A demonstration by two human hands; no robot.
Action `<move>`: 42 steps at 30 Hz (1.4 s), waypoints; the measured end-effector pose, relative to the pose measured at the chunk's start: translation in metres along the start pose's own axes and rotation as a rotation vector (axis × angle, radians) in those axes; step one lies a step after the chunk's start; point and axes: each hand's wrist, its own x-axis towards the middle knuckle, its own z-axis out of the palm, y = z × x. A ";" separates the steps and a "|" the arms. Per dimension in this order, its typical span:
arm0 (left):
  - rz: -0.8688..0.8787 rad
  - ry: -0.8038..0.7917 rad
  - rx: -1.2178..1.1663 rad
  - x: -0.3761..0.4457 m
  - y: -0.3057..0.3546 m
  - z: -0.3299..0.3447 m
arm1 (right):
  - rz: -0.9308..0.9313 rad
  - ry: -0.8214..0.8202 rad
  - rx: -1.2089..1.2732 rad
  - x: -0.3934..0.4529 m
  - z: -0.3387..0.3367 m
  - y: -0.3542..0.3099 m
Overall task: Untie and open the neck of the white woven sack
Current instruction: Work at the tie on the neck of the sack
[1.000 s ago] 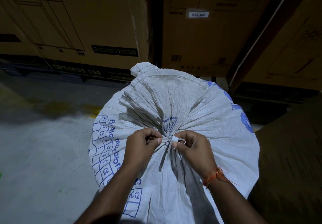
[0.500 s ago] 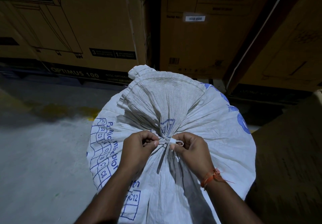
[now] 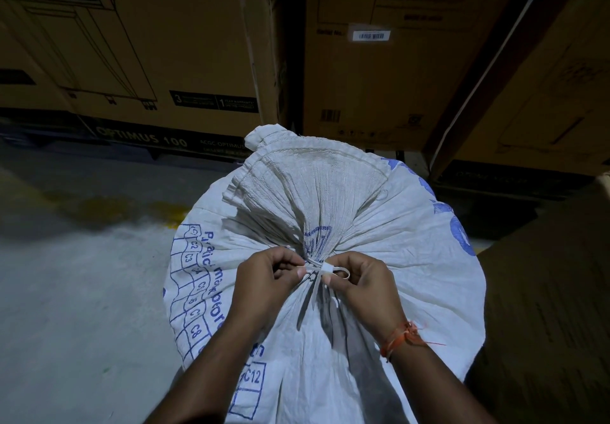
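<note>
your left hand (image 3: pixel 264 278) and right hand (image 3: pixel 359 283) pinch the white tie (image 3: pixel 325 268) between them. the sack (image 3: pixel 412 258) neck beyond your knuckles is cinched, so nothing's open yet.

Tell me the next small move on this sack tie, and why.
Probably pull the small loop out through the knot with the right hand while the left hand pinches the tie beside it. The sack neck is still gathered tight and a loose tail hangs below the knot.

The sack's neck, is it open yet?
No, the white tie is cinched around the sack's gathered neck, pinched by both hands.
</note>
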 end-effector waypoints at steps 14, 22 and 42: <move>0.009 0.012 0.081 0.001 0.000 -0.002 | -0.006 0.000 -0.018 -0.001 -0.001 -0.001; 0.011 0.029 0.084 0.002 -0.002 0.001 | 0.009 0.011 -0.013 -0.001 -0.001 -0.001; 0.015 0.001 0.093 0.003 -0.002 0.002 | 0.006 0.015 -0.019 -0.003 -0.001 -0.005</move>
